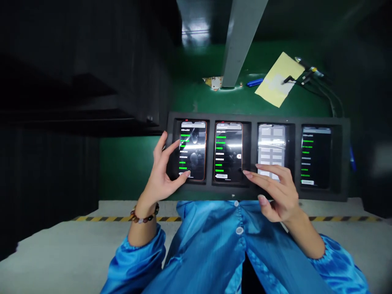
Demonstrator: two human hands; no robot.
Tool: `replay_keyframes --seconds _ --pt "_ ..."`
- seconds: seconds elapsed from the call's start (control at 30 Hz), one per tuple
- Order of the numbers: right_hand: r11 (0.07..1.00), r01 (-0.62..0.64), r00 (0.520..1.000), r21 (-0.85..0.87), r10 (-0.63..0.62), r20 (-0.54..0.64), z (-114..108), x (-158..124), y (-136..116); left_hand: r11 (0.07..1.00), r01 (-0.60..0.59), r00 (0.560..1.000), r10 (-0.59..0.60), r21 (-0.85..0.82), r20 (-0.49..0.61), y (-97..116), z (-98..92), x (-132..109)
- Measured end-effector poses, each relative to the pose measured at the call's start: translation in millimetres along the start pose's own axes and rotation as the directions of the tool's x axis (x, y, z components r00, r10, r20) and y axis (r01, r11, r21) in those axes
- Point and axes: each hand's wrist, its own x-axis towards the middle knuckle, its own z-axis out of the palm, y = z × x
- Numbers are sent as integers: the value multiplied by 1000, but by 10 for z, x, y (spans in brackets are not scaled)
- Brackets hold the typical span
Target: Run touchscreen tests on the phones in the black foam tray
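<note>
A long black tray (211, 155) carries smartphones side by side in its compartments. My left hand (167, 171) is spread at the leftmost smartphone (197, 155), its thumb at the lower edge of the screen and a finger at the left side. Over the tray's front, between the second smartphone (228, 151) and the third smartphone (271, 141), is my right hand (277, 190), fingers apart and holding nothing. The third screen shows pale grey blocks and is partly covered by that hand. Green and white text lines fill the other screens, including the rightmost smartphone (318, 157).
Behind the tray, a yellow paper sheet (272, 87) lies on the green table (190, 98) beside a blue pen (255, 83) and black cables (318, 81). A grey post (243, 41) rises at the back. Dark box-like equipment (76, 90) stands at the left.
</note>
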Motion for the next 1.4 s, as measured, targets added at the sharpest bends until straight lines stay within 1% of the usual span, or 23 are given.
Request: replay_keyframes --seconds 0.17,0.27,0.33,0.4,0.47,0.53,0.6,0.63,0.7,0.83,0.9,0.97,1.03,1.1,1.17,1.3,1.4 --pt "1000 -29 999 -2 29 -24 7 -21 5 1000 -11 1000 11 14 3 2 8 4" --pt "996 -85 996 4 85 -25 -12 -61 20 999 -22 1000 21 33 5 63 17 -46" --pt "991 -132 991 12 132 -10 -35 -81 31 999 -3 1000 3 46 0 114 33 -106" --pt "983 -181 983 8 181 5 -58 -77 32 999 14 999 -12 49 -30 152 56 -162" --pt "979 -203 979 -7 203 25 -68 -43 16 999 22 996 -19 33 -86 165 82 -186" --pt "989 -147 988 -2 147 55 -58 8 -12 999 38 988 -38 2 -147 155 109 -172" --pt "999 -26 996 22 24 85 -33 53 -39 998 63 979 -66 -21 -195 135 134 -136" --pt "999 29 995 31 -31 92 -19 69 -47 997 72 974 -76 -23 -212 126 145 -117" --pt "996 85 991 30 -87 104 4 81 -48 997 81 969 -82 -15 -231 117 163 -91" --pt "996 92 986 20 -94 137 19 50 -23 998 68 970 -64 10 -236 145 162 -71" --pt "996 89 988 30 -92 120 11 38 -23 998 64 968 -58 18 -243 171 151 -43" --pt "998 45 996 37 -48 75 -2 64 -41 997 76 963 -67 24 -260 191 145 14" --pt "998 -54 997 18 53 53 -9 155 -66 995 99 958 -86 33 -273 197 149 96" --pt "988 -154 984 -18 155 90 2 322 -80 992 114 956 -95 51 -278 188 162 186" --pt "978 -205 966 -50 210 148 38 540 -67 991 114 954 -90 69 -285 170 177 258" --pt "975 -205 952 -89 220 213 156 944 28 987 126 957 -95 96 -275 152 194 309" --pt "981 -172 955 -89 188 228 233 1096 90 982 142 965 -110 124 -236 165 193 298"
